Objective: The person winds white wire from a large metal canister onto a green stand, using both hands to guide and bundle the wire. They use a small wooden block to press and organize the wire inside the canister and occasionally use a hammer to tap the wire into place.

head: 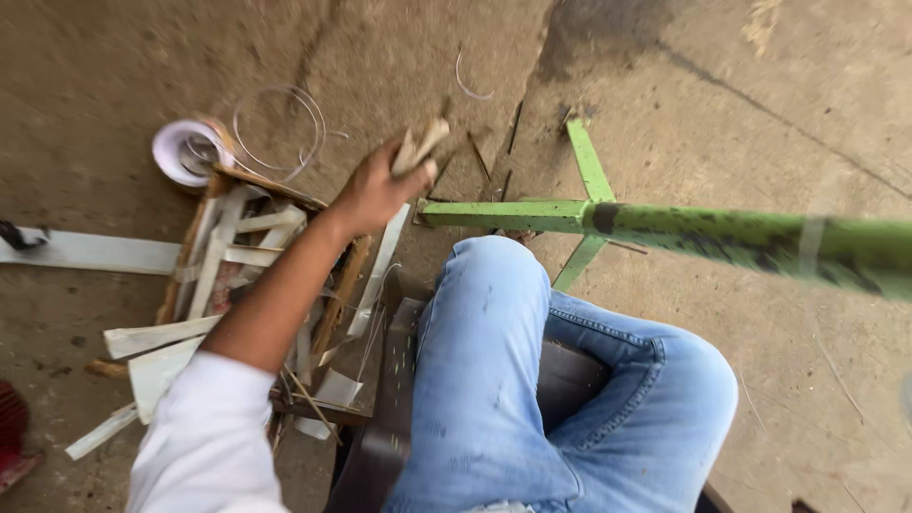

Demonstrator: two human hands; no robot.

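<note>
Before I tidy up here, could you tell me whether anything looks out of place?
Yes: pale wood strips lie scattered and crisscrossed on the ground beside the left hand, with loose wire loops strewn nearby.

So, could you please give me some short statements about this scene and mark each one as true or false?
1. The left hand holds a small pale piece of wood. True.
2. The person wears black trousers. False: the blue jeans are light blue.
3. A green metal frame stands on the ground in front of the knee. True.
4. The pile of wooden strips lies to the right of the legs. False: it lies to the left, under the arm.
5. A roll of white tape lies beyond the pile, beside loops of wire. True.
6. Both hands are in view. False: only the left hand shows.
</note>
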